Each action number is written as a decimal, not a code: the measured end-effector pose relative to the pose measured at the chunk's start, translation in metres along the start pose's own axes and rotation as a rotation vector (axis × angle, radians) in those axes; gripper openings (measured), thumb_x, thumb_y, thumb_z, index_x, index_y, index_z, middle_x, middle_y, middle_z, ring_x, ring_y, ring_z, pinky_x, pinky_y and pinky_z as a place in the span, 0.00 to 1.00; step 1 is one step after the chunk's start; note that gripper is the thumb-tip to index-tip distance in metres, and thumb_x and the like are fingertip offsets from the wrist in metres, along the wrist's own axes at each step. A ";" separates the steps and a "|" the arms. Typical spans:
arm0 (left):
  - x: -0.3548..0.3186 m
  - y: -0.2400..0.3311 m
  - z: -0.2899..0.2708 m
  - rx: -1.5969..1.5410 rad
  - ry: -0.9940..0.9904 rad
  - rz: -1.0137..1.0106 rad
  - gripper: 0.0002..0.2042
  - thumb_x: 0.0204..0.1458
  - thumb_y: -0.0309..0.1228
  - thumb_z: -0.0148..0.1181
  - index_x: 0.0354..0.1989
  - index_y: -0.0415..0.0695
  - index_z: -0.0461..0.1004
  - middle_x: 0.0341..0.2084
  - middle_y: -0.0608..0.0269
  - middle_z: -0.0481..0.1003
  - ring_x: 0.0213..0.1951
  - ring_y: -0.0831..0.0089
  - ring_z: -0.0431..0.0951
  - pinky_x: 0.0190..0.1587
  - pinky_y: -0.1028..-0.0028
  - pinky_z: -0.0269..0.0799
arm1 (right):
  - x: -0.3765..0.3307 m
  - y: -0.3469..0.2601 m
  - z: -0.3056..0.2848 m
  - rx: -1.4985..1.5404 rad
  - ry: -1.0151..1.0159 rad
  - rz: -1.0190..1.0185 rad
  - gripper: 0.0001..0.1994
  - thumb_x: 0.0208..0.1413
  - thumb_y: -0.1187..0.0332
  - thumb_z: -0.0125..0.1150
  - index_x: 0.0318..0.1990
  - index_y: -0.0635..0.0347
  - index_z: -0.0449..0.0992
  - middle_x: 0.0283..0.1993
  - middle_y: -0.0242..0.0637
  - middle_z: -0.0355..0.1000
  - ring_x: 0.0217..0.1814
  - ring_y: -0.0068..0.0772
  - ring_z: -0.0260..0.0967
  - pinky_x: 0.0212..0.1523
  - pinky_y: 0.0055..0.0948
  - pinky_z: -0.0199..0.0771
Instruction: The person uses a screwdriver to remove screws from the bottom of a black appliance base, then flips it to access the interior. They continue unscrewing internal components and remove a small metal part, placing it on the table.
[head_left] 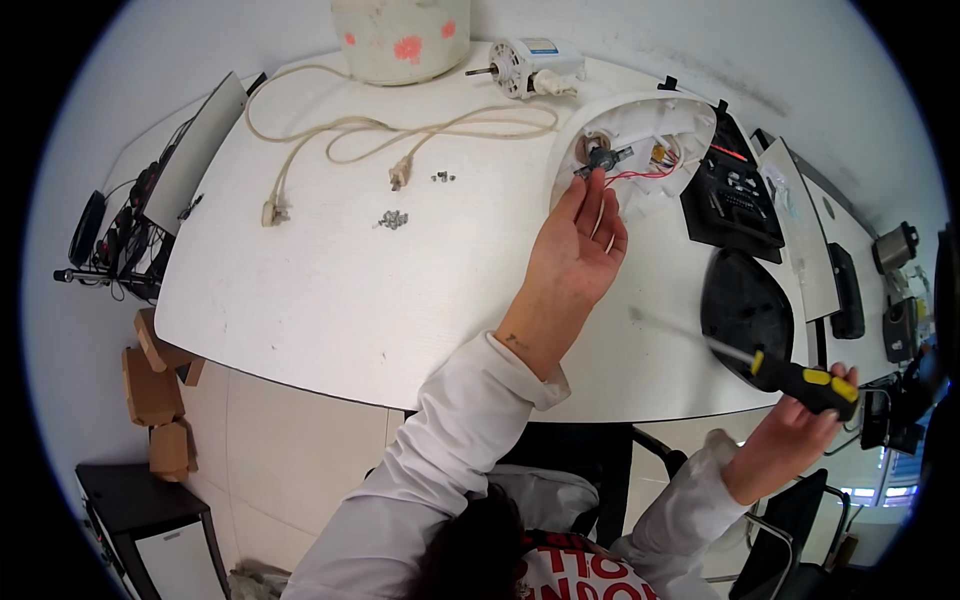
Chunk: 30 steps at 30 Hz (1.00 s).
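Left hand (578, 243) is reaching palm-up, fingers spread, fingertips touching a grey part (603, 159) inside the white housing (640, 140) at the table's (330, 280) far right. Right hand (795, 432) is gripping a screwdriver (800, 380), fingers wrapped round its handle.

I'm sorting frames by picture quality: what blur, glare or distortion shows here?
Head view: strong fisheye, so the white table's edges bow and the corners go black; the screwdriver's shaft is smeared by motion blur in the right hand; the left hand at the open white housing is sharp; lighting even, shadows soft, no harsh glare.
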<state>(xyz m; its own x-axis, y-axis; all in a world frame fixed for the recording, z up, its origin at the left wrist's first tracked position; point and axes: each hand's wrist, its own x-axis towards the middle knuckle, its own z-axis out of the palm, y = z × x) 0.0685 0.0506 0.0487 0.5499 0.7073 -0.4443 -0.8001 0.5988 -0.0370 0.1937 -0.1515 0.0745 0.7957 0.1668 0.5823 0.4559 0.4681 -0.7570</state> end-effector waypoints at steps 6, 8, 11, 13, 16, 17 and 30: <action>0.004 -0.001 0.001 -0.034 0.006 -0.038 0.09 0.57 0.31 0.52 0.44 0.46 0.71 0.36 0.74 0.75 0.35 0.77 0.71 0.40 0.76 0.64 | 0.043 0.016 0.048 0.217 -0.300 0.481 0.21 0.57 0.58 0.50 0.52 0.62 0.65 0.38 0.35 0.68 0.38 0.22 0.66 0.27 0.17 0.67; 0.005 0.000 -0.001 -0.031 0.002 -0.033 0.09 0.57 0.31 0.51 0.44 0.46 0.71 0.36 0.74 0.75 0.34 0.77 0.70 0.40 0.76 0.64 | 0.044 0.036 0.073 0.073 -0.573 0.579 0.18 0.55 0.60 0.54 0.48 0.62 0.67 0.32 0.31 0.67 0.24 0.17 0.62 0.16 0.15 0.58; 0.008 0.001 -0.003 -0.017 -0.015 -0.036 0.09 0.57 0.32 0.51 0.44 0.46 0.71 0.35 0.75 0.75 0.34 0.78 0.70 0.39 0.76 0.64 | 0.034 0.055 0.115 -0.113 -0.794 0.628 0.16 0.52 0.66 0.61 0.46 0.62 0.67 0.27 0.27 0.66 0.14 0.13 0.55 0.13 0.16 0.54; 0.007 0.004 -0.003 -0.001 -0.019 -0.040 0.07 0.57 0.32 0.52 0.42 0.48 0.71 0.36 0.76 0.76 0.33 0.79 0.69 0.38 0.76 0.64 | 0.029 0.070 0.140 -0.043 -0.827 0.604 0.16 0.51 0.67 0.62 0.46 0.63 0.68 0.26 0.27 0.66 0.15 0.13 0.56 0.14 0.16 0.55; 0.006 0.003 -0.003 0.036 -0.019 -0.081 0.05 0.57 0.34 0.52 0.39 0.51 0.71 0.36 0.79 0.76 0.31 0.82 0.68 0.37 0.77 0.63 | 0.029 0.079 0.160 -0.039 -0.847 0.578 0.18 0.50 0.66 0.63 0.46 0.64 0.68 0.27 0.28 0.67 0.15 0.14 0.56 0.14 0.17 0.57; 0.007 0.003 -0.003 0.051 -0.018 -0.094 0.05 0.57 0.34 0.52 0.39 0.51 0.71 0.36 0.80 0.76 0.31 0.82 0.68 0.37 0.77 0.63 | 0.030 0.083 0.163 -0.036 -0.856 0.575 0.18 0.50 0.66 0.63 0.46 0.64 0.68 0.27 0.28 0.67 0.15 0.15 0.57 0.14 0.17 0.57; -0.001 0.005 -0.002 0.083 0.012 -0.108 0.06 0.56 0.31 0.52 0.40 0.47 0.72 0.33 0.77 0.75 0.32 0.79 0.67 0.38 0.75 0.65 | 0.027 0.088 0.178 -0.063 -0.894 0.575 0.11 0.49 0.66 0.63 0.36 0.61 0.72 0.30 0.32 0.73 0.33 0.23 0.74 0.24 0.19 0.72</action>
<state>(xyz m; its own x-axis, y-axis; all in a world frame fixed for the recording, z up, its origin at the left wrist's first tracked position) 0.0629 0.0521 0.0469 0.6280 0.6330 -0.4528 -0.7137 0.7004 -0.0107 0.1843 0.0487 0.0770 0.3277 0.9373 0.1189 0.1449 0.0745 -0.9866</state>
